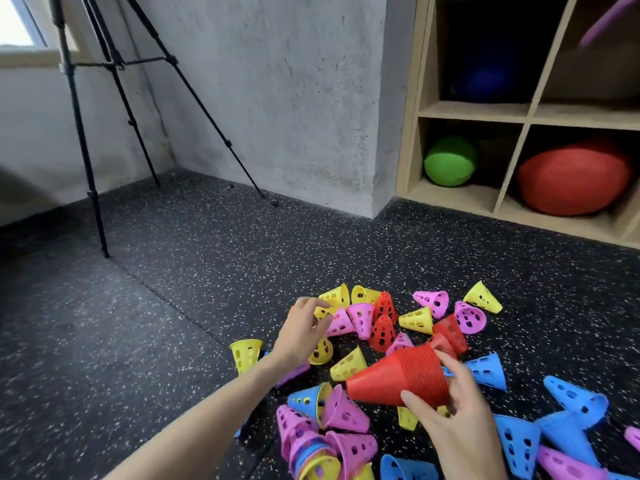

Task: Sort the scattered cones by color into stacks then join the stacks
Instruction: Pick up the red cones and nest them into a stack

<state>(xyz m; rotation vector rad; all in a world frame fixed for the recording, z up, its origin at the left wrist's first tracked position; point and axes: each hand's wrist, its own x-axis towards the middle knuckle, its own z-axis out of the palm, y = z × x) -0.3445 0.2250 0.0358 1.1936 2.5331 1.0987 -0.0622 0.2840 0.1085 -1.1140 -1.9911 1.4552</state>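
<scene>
**Red stack well along, other colours still waiting**

The right hand (pixel 460 420), in the lower right of the frame, is gripping a thick red stack (pixel 398 379) of nested cones, thumb and fingers curled round its wide end, with the stack lying tilted and its narrow tip pointing toward the lower centre. The left hand (pixel 304 334), at centre frame, is reaching into the pile with fingers curled over a pink cone (pixel 341 322) and a yellow cone (pixel 334 298); whether it is actually pinching anything I cannot tell.

Judging by the floor (pixel 156 323), sorting is only partly done. A few loose red cones (pixel 382 318) are still lying just above the stack, so even red is not finished. Yellow, pink and blue cones (pixel 488 370) are lying mixed across the lower centre and lower right. Some pink ones (pixel 298 431) at the bottom are sitting nested, with other colours caught among them, so no clean second stack is showing. Joining the stacks looks far off.
</scene>
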